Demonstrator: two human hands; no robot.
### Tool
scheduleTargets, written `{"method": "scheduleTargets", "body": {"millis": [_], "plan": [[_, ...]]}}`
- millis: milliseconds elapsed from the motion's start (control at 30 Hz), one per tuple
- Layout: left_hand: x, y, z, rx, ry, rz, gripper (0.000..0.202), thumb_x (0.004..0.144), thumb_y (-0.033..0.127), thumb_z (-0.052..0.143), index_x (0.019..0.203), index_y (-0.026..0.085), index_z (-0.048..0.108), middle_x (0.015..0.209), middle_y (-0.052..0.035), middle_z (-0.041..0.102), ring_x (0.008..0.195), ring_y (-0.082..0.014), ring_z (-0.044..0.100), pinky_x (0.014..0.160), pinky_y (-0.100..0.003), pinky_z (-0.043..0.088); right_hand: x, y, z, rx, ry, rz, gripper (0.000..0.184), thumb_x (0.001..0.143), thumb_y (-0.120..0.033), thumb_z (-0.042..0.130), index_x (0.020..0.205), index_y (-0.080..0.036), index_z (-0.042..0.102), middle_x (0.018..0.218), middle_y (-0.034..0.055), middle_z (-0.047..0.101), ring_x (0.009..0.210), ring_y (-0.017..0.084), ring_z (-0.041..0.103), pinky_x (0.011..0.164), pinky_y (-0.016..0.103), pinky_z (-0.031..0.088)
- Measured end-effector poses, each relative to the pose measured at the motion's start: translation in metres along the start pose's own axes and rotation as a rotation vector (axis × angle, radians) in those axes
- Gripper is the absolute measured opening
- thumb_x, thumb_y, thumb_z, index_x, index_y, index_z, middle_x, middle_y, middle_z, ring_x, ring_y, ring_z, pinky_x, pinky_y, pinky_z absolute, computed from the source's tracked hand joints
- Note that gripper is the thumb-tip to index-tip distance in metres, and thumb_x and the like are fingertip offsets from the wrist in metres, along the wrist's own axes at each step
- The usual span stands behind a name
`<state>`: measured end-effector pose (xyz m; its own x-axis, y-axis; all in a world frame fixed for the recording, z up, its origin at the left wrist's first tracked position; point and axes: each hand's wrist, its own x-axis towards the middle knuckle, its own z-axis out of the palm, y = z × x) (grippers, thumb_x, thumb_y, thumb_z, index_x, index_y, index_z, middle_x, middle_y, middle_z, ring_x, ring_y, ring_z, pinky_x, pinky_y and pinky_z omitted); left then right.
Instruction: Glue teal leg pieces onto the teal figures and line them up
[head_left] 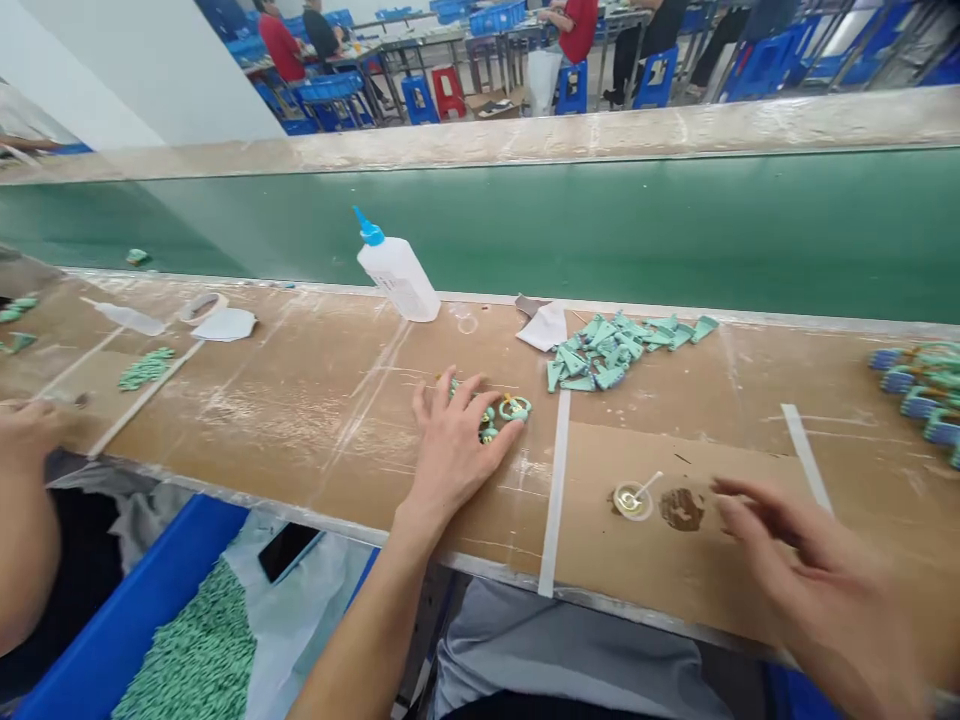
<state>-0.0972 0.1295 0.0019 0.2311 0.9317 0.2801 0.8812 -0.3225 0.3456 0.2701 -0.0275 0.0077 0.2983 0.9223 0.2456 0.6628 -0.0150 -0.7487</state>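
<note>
Since the left grip (454, 450) lies spread, unclenched, over teal rings (504, 412), a slip could scatter them; right grip (806, 570) released, beside dish (632, 501).

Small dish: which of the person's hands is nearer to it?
Right. The right hand hovers just right of the dish; the left hand is farther off, to its left, on green pieces.
</note>
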Motion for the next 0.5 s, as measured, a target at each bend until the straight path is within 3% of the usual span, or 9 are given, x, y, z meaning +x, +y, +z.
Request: {"method": "scheduleTargets", "body": {"millis": [100, 200, 300, 400, 500], "plan": [[0.015, 0.008, 0.001, 0.055, 0.046, 0.055, 0.029, 0.113, 0.057, 0.078, 0.117, 0.030, 0.088, 0.151, -0.0134, 0.084, 0.169, -0.0517, 0.051, 0.145, -0.086, 0.007, 0.010, -0.019, 0.023, 0.058, -0.097, 0.043, 0.036, 0.113, -0.058, 0.078, 0.129, -0.029, 0.090, 0.104, 0.0067, 0.089, 0.086, 0.029, 0.084, 0.073, 0.039, 0.066], [0.026, 0.013, 0.003, 0.037, 0.044, 0.068, 0.024, 0.112, 0.050, 0.078, 0.109, 0.028, 0.086, 0.138, -0.0146, 0.088, 0.161, -0.0505, 0.058, 0.145, -0.085, 0.008, 0.019, -0.036, 0.037, 0.091, -0.148, 0.022, 0.031, 0.115, -0.051, 0.077, 0.127, -0.026, 0.089, 0.098, 0.0050, 0.083, 0.077, 0.023, 0.074, 0.071, 0.036, 0.061], [0.032, 0.019, 0.005, -0.030, -0.014, 0.075, 0.015, 0.109, 0.035, 0.080, 0.120, 0.025, 0.083, 0.135, -0.0144, 0.088, 0.152, -0.0461, 0.067, 0.145, -0.080, 0.019, 0.024, -0.049, 0.041, 0.101, -0.196, -0.038, 0.028, 0.118, -0.048, 0.074, 0.110, -0.025, 0.089, 0.096, 0.0056, 0.080, 0.072, 0.021, 0.066, 0.067, 0.035, 0.054], [0.033, 0.029, 0.002, -0.122, -0.092, 0.159, 0.025, 0.109, 0.018, 0.071, 0.132, 0.023, 0.079, 0.130, -0.0120, 0.089, 0.129, -0.0372, 0.079, 0.145, -0.073, 0.027, 0.025, -0.056, 0.038, 0.093, -0.264, -0.086, 0.027, 0.119, -0.042, 0.072, 0.104, -0.026, 0.087, 0.099, 0.0064, 0.081, 0.078, 0.022, 0.070, 0.071, 0.036, 0.053], [0.021, 0.047, -0.007, -0.303, -0.100, 0.203, 0.031, 0.114, 0.015, 0.061, 0.136, 0.024, 0.081, 0.133, -0.0107, 0.088, 0.126, -0.0336, 0.080, 0.139, -0.065, 0.042, 0.025, -0.060, 0.033, 0.051, -0.325, -0.132, 0.026, 0.121, -0.036, 0.069, 0.103, -0.027, 0.086, 0.104, 0.0068, 0.082, 0.092, 0.025, 0.075, 0.080, 0.038, 0.055]]}}
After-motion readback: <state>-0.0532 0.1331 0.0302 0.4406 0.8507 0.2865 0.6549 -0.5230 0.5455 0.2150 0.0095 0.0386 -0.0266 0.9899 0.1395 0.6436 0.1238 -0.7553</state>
